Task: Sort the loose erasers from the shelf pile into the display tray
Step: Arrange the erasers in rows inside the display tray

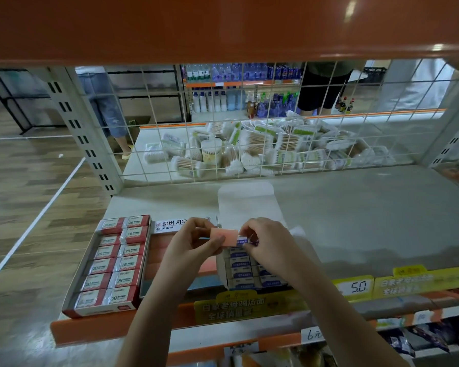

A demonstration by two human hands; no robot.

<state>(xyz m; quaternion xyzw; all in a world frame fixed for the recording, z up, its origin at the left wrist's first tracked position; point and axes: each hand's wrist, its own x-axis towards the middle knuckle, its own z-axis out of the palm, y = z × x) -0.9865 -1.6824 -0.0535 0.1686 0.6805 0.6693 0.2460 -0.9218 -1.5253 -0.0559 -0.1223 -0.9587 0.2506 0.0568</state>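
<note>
Erasers with blue ERASER sleeves fill the display tray (245, 274) at the shelf's front edge, and one more eraser (229, 237), pink with its sleeve at the right end, is held just above the tray's back rows. The left hand (194, 241) pinches its pink end; the right hand (265, 241) pinches the sleeved end. My worry: the rows look nearly full, so forcing it in could jam it or tip a neighbour out.
</note>
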